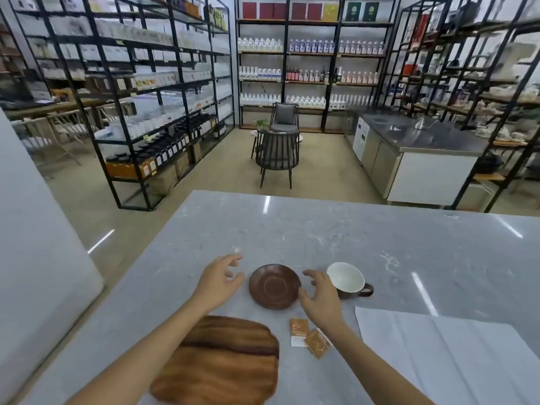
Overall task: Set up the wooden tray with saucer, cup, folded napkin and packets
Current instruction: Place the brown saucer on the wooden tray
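Here your left hand (219,279) and right hand (320,298) flank the brown saucer (274,286) on the grey tabletop (321,229), each grip released with fingers spread and holding nothing, while the cup (347,280), two packets (308,336), unfolded napkin (444,352) and bare wooden tray (217,363) lie nearby.

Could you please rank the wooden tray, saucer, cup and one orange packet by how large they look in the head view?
1. wooden tray, though nearest the camera
2. saucer
3. cup
4. orange packet
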### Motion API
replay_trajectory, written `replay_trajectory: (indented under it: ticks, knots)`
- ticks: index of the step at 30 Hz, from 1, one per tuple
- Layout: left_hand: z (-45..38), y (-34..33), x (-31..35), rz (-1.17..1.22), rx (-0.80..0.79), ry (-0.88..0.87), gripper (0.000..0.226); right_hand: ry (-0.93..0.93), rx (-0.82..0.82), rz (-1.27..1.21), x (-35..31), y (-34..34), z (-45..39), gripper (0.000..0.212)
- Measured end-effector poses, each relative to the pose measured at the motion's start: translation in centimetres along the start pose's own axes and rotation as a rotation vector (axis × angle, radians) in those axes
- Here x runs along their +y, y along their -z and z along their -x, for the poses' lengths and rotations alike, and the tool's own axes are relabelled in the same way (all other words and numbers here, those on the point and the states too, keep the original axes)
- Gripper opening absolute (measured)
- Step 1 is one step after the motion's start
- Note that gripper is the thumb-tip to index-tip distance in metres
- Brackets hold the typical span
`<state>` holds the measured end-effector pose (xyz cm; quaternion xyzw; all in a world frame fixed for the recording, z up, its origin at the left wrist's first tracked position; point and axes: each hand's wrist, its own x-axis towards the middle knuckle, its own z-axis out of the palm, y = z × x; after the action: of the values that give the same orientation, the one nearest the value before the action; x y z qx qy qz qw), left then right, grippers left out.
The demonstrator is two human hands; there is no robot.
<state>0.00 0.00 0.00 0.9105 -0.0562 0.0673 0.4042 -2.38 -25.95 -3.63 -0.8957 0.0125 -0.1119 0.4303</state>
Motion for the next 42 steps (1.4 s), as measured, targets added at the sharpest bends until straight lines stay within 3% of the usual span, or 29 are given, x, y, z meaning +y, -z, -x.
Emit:
replay_trajectory:
  ticks: [4,10,15,27,42]
  knots:
    - [-2.1,-1.8,-2.3,0.046,-0.152,0.154,0.049,-0.170,-0.081,-0.003,1.9,-1.8,-1.9,0.040]
    - [-4.9,-4.9,-5.8,0.111,-0.282,0.240,0.060,-0.334,-0.159,-0.060,3.9,-4.6,-3.9,0.045]
    - [-6.2,-7.0,-7.4,0.285,-0.299,0.327,0.058,-0.418,-0.139,-0.087,5.1,-5.9,-4.8,0.047]
    - [-6.3,-8.6,-7.8,0.394,-0.272,0.348,0.063,-0.398,-0.104,-0.070,4.7,-6.0,-4.6,0.046]
    - [1.0,-2.4,-3.7,0.438,-0.113,0.303,0.059,-0.248,-0.158,-0.228,0.1,-2.7,-0.3,0.046]
